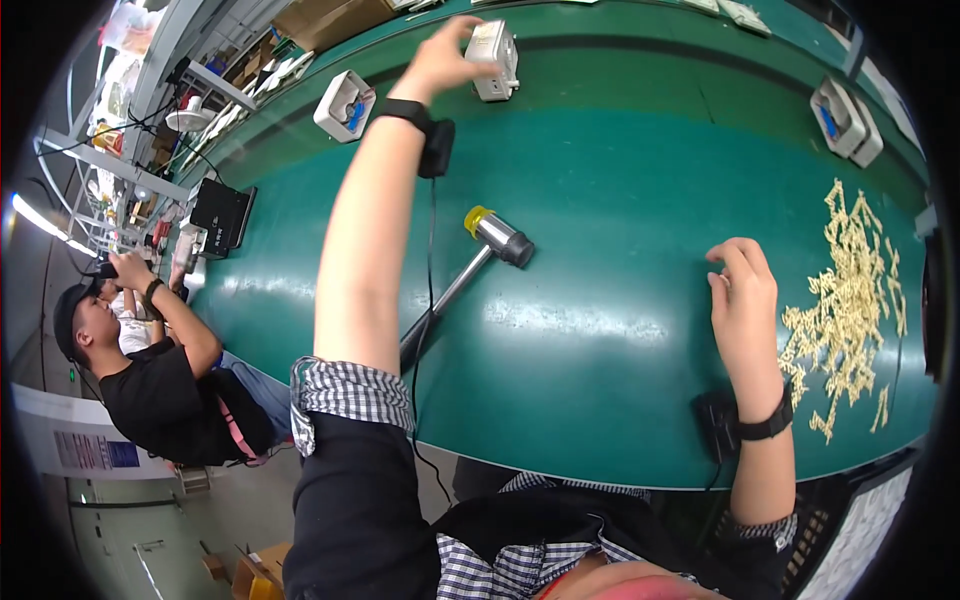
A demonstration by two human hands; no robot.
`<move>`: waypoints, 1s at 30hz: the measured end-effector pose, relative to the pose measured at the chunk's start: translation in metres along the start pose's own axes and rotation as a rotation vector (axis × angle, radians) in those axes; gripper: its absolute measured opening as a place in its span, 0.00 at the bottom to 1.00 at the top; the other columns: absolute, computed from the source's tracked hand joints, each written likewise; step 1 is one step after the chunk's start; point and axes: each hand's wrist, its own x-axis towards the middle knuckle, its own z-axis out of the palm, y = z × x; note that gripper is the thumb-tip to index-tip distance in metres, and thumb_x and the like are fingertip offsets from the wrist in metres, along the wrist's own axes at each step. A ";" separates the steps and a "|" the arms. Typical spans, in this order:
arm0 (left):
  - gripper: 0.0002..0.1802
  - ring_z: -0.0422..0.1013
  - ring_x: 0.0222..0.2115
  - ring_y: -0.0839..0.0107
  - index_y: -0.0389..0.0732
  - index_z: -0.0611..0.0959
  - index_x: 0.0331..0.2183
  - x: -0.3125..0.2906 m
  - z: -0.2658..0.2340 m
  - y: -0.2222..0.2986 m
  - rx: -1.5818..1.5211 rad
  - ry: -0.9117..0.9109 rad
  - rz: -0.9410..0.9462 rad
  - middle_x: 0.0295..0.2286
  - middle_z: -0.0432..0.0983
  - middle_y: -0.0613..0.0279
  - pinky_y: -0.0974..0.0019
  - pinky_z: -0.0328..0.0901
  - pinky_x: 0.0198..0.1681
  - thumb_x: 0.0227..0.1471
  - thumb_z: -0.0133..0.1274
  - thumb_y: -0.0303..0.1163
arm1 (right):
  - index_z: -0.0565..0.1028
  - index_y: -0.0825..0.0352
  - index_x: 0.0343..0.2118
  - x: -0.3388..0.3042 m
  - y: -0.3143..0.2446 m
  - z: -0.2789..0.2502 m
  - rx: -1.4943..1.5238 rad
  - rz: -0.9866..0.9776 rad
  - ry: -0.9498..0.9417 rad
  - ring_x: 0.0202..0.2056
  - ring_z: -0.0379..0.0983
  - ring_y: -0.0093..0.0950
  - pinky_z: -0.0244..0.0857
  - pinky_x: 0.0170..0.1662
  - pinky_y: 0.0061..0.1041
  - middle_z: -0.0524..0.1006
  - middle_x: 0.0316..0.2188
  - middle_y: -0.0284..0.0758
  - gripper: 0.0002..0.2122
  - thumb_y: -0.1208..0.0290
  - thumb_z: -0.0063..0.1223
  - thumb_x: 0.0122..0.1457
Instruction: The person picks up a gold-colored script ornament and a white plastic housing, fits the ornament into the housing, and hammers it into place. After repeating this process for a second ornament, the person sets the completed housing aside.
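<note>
My left hand (440, 62) is stretched to the far side of the table, its thumb and fingers around a white box-shaped housing (496, 75) that stands upright. My right hand (745, 285) hovers over the green tabletop (600, 390) with its fingers loosely curled and apart, nothing visible in them. Beside it, on the right, lies a spread-out heap of small pale-yellow pieces (845, 310), too small to name surely. Between my arms rests a mallet (500, 240) with a metal head, one yellow face and one black face; its handle end is partly hidden by my left arm.
Another white housing (345, 106) with a blue part inside stands far left; two more white housings (840, 120) sit far right. A black box-shaped device (222, 215) stands at the left edge. A cable (432, 290) trails from my left wrist. Another person (160, 370) is at left.
</note>
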 end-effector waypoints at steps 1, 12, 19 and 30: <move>0.36 0.67 0.49 0.57 0.47 0.68 0.52 0.005 -0.005 -0.011 -0.189 0.025 0.009 0.49 0.68 0.52 0.58 0.64 0.49 0.41 0.61 0.42 | 0.72 0.72 0.32 0.002 -0.003 -0.001 0.091 0.023 0.018 0.33 0.71 0.35 0.69 0.34 0.26 0.71 0.34 0.41 0.11 0.90 0.50 0.45; 0.34 0.74 0.34 0.60 0.37 0.77 0.44 -0.058 -0.063 -0.228 0.162 -0.131 -0.806 0.32 0.77 0.57 0.60 0.69 0.38 0.45 0.56 0.57 | 0.75 0.72 0.26 0.006 -0.021 0.005 0.386 0.020 0.093 0.34 0.72 0.26 0.68 0.34 0.24 0.72 0.36 0.37 0.06 0.86 0.58 0.44; 0.25 0.72 0.34 0.76 0.29 0.73 0.46 -0.144 -0.116 0.005 -0.640 0.005 -0.311 0.36 0.74 0.59 0.73 0.70 0.35 0.50 0.58 0.33 | 0.74 0.73 0.25 -0.002 -0.019 -0.007 0.512 -0.004 0.104 0.31 0.68 0.20 0.64 0.32 0.16 0.70 0.35 0.35 0.03 0.86 0.55 0.48; 0.28 0.71 0.43 0.57 0.36 0.74 0.45 -0.276 -0.134 0.193 -0.550 -0.529 0.057 0.40 0.74 0.52 0.56 0.66 0.47 0.40 0.64 0.32 | 0.67 0.68 0.36 0.001 -0.031 -0.012 1.317 0.164 0.029 0.24 0.69 0.17 0.63 0.27 0.13 0.73 0.29 0.33 0.04 0.77 0.48 0.59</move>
